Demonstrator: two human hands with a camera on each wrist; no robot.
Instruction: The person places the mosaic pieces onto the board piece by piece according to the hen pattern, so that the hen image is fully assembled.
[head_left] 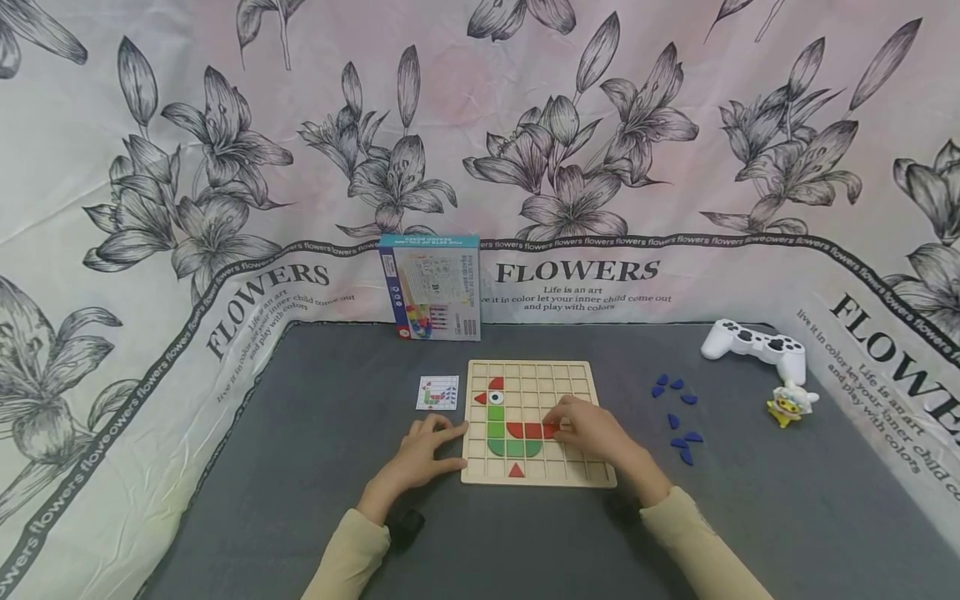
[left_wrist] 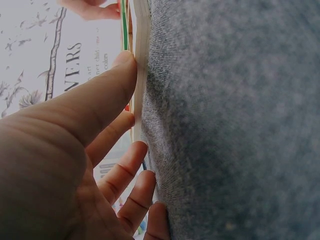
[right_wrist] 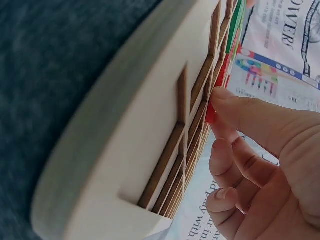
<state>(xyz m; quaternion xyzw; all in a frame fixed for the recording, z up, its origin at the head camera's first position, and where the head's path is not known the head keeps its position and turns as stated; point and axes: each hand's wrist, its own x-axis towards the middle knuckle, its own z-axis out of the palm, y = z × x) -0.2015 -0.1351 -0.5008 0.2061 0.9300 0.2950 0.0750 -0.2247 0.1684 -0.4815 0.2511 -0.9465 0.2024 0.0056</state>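
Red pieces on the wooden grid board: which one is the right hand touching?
The red piece at the right end of the red row above the green body, under the right hand; the comb, beak and bottom triangle lie untouched.
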